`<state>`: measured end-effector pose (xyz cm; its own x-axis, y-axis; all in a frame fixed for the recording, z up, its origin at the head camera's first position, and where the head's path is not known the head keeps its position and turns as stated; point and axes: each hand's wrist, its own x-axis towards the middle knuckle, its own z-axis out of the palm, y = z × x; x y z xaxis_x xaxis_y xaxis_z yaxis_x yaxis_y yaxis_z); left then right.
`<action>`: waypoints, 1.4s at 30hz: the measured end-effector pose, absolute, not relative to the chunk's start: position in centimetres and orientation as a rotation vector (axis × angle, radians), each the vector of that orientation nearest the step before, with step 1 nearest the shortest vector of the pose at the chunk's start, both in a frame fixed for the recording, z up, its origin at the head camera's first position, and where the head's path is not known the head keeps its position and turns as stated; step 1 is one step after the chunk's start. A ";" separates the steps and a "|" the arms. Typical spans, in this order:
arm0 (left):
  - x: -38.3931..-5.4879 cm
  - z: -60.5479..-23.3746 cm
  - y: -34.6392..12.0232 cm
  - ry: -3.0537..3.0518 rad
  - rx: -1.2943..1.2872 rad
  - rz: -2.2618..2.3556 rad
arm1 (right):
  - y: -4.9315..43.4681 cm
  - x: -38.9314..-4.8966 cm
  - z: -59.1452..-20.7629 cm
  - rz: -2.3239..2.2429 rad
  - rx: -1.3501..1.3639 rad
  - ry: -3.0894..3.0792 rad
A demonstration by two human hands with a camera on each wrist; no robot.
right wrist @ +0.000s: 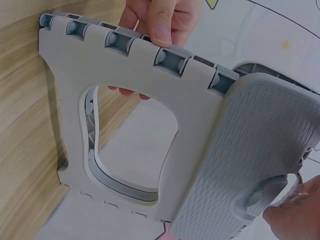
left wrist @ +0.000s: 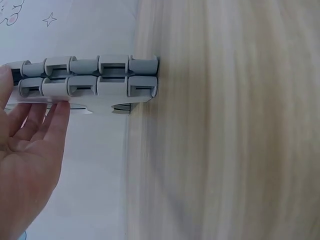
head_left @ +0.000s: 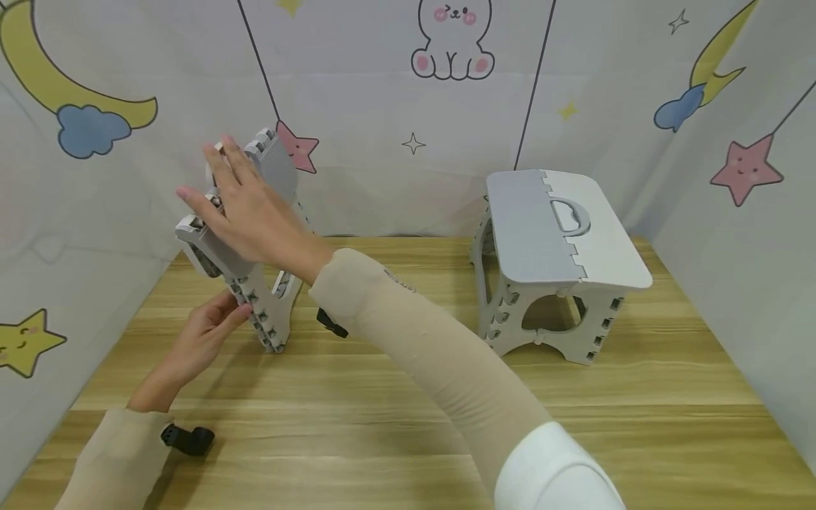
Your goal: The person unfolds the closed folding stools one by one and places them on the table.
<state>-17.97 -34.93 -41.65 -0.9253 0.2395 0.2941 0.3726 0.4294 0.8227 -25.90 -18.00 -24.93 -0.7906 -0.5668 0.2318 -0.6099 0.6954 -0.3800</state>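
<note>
A grey and white folding step stool (head_left: 280, 173) stands upright at the left of the table, its legs folded flat and its seat halves tilted downward. My left hand (head_left: 205, 336) grips the hinged edge of its legs, with the thumb on the near side and fingertips showing through the leg opening in the right wrist view. Across the top lies my right hand (head_left: 255, 216), fingers extended over the seat's fold. The textured seat panel (right wrist: 260, 150) and its handle cut-out are close to that hand in the right wrist view.
A second folding stool (head_left: 529, 227) stands unfolded at the right of the wooden table (head_left: 382, 411), its carry handle (head_left: 576, 218) on top. Behind and at both sides hangs a white cloth (head_left: 376, 92) printed with stars, moons and a cartoon animal.
</note>
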 end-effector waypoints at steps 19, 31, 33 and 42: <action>-18.6 -41.7 -34.5 -2.567 -0.585 -1.474 | -15.3 -26.4 -25.7 0.892 1.048 -2.697; -18.9 -42.0 -34.3 -2.521 -0.622 -1.478 | -12.2 -25.2 -30.4 1.301 0.859 -2.486; -18.8 -42.0 -34.3 -2.508 -0.622 -1.485 | -12.1 -24.8 -31.5 1.325 0.834 -2.480; -18.6 -42.0 -34.4 -2.486 -0.630 -1.497 | -12.6 -22.9 -36.0 1.396 0.897 -2.640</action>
<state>-18.56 -34.41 -42.02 -0.8958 0.2665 0.3556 0.4390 0.4064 0.8013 -22.92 -12.64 -35.96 -0.8342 -0.4768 0.2770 -0.4974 0.4339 -0.7512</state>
